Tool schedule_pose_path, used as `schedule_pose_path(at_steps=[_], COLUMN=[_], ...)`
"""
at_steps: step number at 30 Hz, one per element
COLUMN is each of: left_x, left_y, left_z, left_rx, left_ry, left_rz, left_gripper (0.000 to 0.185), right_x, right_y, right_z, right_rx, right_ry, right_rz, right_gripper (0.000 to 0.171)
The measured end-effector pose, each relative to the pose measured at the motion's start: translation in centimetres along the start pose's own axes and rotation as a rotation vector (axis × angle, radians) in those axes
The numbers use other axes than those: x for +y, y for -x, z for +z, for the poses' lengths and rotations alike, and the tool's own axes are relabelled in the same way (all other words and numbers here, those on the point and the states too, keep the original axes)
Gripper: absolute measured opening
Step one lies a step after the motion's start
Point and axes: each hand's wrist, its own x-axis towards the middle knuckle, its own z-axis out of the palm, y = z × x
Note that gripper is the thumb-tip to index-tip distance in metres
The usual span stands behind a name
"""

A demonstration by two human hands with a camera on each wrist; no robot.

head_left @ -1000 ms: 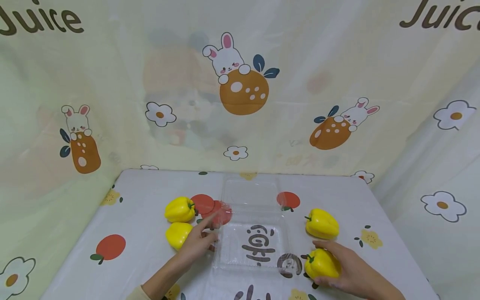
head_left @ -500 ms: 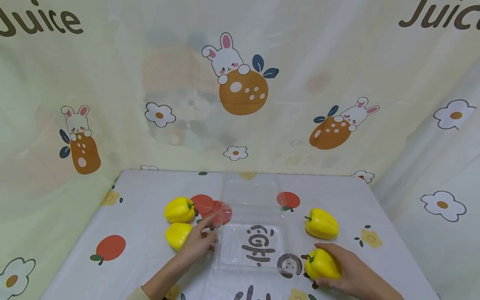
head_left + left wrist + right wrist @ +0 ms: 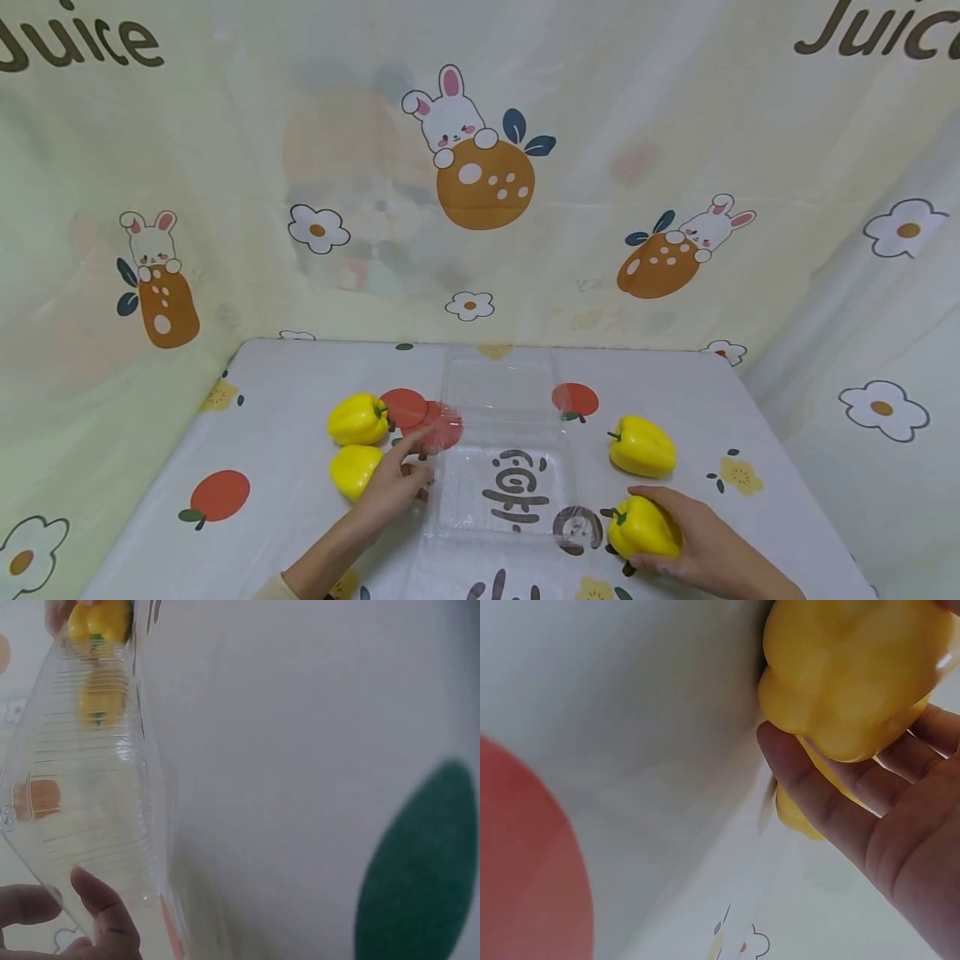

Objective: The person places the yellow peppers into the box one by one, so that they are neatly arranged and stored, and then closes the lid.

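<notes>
A small staged tabletop set, like a makeshift home recording corner rather than a real kitchen. A table (image 3: 300, 467) is covered in a white cloth printed with red fruit, flowers and cartoon lettering. Pale yellow curtains (image 3: 675, 125) close it in at the back and both sides, printed with bunnies, oranges, daisies and the word "Juice". Faint shapes show blurrily through the back curtain.

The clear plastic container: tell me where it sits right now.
In the head view the clear plastic container lies open at the table's middle, between two yellow peppers on each side; the left hand touches its left edge.
</notes>
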Motion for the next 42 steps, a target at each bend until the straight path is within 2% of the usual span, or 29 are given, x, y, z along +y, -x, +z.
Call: schedule_pose_path(at_steps=[6,19,26,32,42], left_x=[0.0,-0.4,-0.5,-0.6,-0.6], left_y=[0.0,-0.1,-0.1,-0.2,-0.1], left_z=[-0.1,-0.1,-0.1,0.0,0.0], left_rx=[-0.002,0.003,-0.003,-0.009,-0.004], left_ry=[0.006,0.022,0.034,0.030,0.005], left_rz=[0.007,0.018,0.016,0.013,0.028], left_gripper=[0.061,0.061,0.060,0.060,0.060], right_x=[0.0,-0.3,-0.5,-0.7,-1.3], right_y=[-0.4,-0.5,-0.7,-0.7,-0.4], right_z=[0.0,-0.2,-0.4,-0.9,-1.7], right_rx=[0.006,0.024,0.036,0.053,0.130], right_ry=[-0.035,-0.016,-0.048,-0.056,-0.031], right_rz=[0.004,-0.016,-0.005,-0.033,-0.149], right_gripper=[0.089,0.089,0.088,0.088,0.084])
